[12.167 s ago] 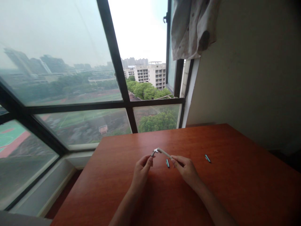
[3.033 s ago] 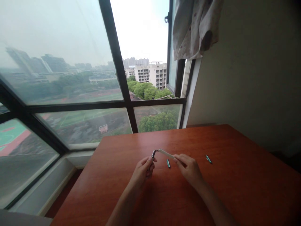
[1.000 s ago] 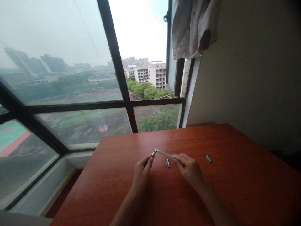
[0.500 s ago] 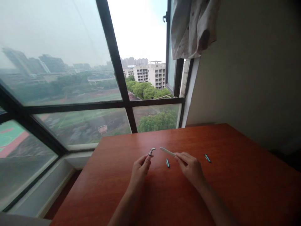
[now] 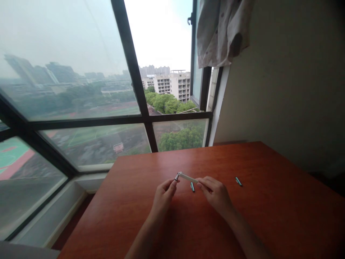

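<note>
My left hand point(image 5: 165, 192) pinches a small silver and dark piece with a bent tip point(image 5: 176, 176) between thumb and fingertips. Between the thumb and fingers of my right hand point(image 5: 214, 192) is the near end of a slim white stick point(image 5: 187, 177), which points left. The stick's far end meets the bent tip; whether they touch or only overlap in view, I cannot tell. Just below the stick, on the table, lies a short teal and dark piece with a clip, like a pen cap point(image 5: 192, 186). A similar teal piece point(image 5: 238, 181) lies farther right.
The reddish-brown wooden table point(image 5: 129, 201) has its back edge by a dark-framed window point(image 5: 147, 118). A grey cloth garment point(image 5: 222, 34) hangs at the upper right, in front of an open window pane. A plain wall point(image 5: 275, 90) stands to the right.
My hands have come closer together. The silver piece moved slightly right and the white stick slightly left and down, so their ends now meet in view.
</note>
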The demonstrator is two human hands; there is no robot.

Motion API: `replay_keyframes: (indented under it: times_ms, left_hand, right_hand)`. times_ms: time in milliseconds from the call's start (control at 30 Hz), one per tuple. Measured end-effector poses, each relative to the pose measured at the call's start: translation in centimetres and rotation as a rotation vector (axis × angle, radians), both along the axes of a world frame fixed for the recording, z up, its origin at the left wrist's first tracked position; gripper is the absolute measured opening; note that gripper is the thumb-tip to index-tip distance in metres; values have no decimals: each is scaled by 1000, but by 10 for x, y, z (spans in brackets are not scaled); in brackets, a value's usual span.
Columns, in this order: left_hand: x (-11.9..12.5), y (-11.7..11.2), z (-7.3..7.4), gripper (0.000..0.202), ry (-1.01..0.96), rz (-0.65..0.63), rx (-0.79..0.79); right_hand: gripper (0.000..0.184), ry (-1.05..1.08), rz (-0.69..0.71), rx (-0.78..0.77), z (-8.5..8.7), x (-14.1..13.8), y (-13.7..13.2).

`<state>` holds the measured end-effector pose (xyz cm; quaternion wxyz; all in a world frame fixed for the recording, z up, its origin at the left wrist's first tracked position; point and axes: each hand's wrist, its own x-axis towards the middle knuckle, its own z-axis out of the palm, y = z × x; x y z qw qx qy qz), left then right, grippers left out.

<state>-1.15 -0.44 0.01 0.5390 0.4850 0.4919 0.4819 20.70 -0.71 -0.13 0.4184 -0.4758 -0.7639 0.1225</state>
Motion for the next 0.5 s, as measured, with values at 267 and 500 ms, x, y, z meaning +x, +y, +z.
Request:
replay_keyframes:
  times_ms: [267,500]
  left_hand:
    - [-1,2,0,57,-34,8,-17]
    - [4,1,1,51,-59,-22,-33]
  right_hand:
    - [25,24,-15,4,-4,3,4]
    - [25,29,24,-21,-2,1,2]
